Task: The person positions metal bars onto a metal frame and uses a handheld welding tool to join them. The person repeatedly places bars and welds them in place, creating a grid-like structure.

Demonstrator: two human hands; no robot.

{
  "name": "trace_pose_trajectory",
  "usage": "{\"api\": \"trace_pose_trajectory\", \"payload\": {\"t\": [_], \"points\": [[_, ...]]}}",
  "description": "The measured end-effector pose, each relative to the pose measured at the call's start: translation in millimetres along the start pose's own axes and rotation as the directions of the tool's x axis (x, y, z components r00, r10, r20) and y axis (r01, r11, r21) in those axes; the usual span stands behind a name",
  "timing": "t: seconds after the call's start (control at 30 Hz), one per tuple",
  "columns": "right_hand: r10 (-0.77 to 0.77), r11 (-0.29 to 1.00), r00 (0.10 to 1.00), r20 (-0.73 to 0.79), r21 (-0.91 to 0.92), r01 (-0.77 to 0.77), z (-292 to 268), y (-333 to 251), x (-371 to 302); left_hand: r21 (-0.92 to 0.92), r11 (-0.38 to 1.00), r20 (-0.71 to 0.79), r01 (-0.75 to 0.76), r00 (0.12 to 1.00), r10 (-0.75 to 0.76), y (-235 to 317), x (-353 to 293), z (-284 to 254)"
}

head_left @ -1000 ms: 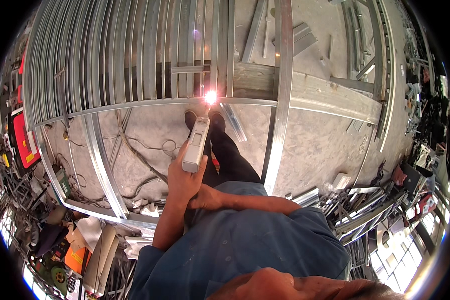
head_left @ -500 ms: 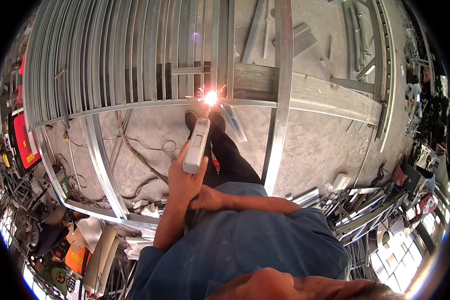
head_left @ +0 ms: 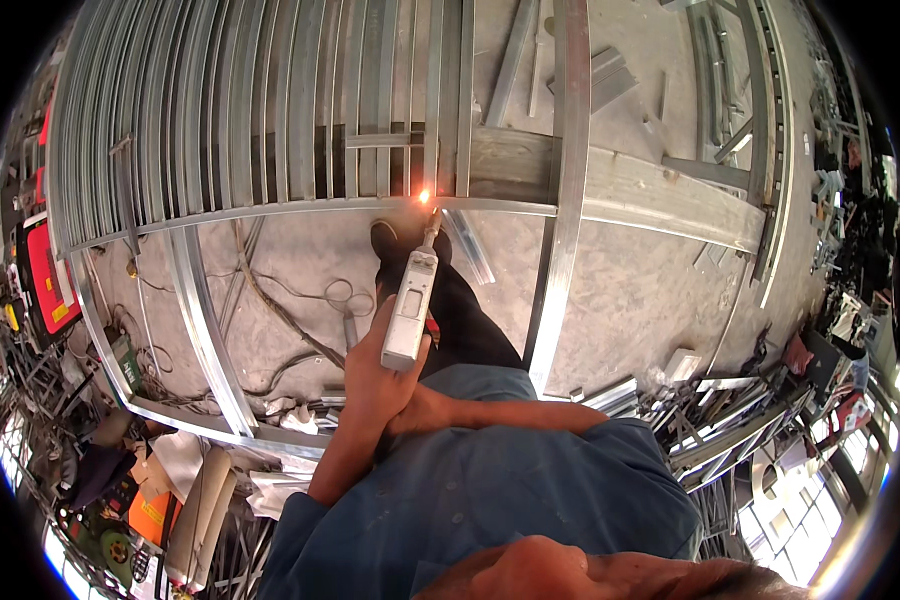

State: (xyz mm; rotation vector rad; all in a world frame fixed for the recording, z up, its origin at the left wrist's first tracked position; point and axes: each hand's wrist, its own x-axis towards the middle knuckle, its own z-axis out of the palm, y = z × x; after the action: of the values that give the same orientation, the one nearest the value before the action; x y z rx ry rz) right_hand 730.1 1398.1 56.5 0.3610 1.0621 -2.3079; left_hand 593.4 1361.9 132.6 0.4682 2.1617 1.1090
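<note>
My left hand (head_left: 372, 365) is closed round a boxy silver welding gun (head_left: 411, 305), which points away from me. Its narrow nozzle (head_left: 434, 232) ends just short of a metal crossbar (head_left: 320, 207). A small orange-white spot (head_left: 425, 196) glows where a slat meets that bar, slightly left of the nozzle tip. Many parallel metal slats (head_left: 200, 110) run away from the crossbar. Across my body, my right hand (head_left: 425, 408) rests curled against the underside of my left wrist; most of its fingers are hidden there.
Frame legs (head_left: 202, 320) and a wide upright (head_left: 570, 120) bound the space around my legs. Cables (head_left: 280, 315) loop over the concrete floor at left. A loose metal strip (head_left: 470, 247) lies by my shoe. Metal offcuts (head_left: 740, 420) are heaped at right, a red case (head_left: 50, 280) stands far left.
The bright spark burst has shrunk to a small glow. My left hand has drawn the welding gun back toward me and slightly right, with my right hand following.
</note>
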Motion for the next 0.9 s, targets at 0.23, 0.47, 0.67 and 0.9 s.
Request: {"api": "trace_pose_trajectory", "payload": {"t": [0.23,0.47,0.67,0.9], "points": [[0.028,0.998,0.997,-0.069,-0.060,-0.032,-10,-7,-6,0.011,0.998,-0.014,-0.068,0.998,0.068,-3,11,14],[0.008,1.000,0.998,-0.057,0.013,-0.007,-20,-1,-8,0.027,0.995,0.003,-0.095,0.995,0.095,-5,19,24],[-0.015,1.000,0.998,-0.061,0.020,0.016,-24,-8,-9,0.016,0.992,-0.009,-0.127,0.992,0.127,-7,24,29],[-0.027,0.999,0.998,-0.054,0.036,0.029,-28,-14,-9,0.013,0.994,-0.006,-0.111,0.994,0.111,-3,26,31]]}}
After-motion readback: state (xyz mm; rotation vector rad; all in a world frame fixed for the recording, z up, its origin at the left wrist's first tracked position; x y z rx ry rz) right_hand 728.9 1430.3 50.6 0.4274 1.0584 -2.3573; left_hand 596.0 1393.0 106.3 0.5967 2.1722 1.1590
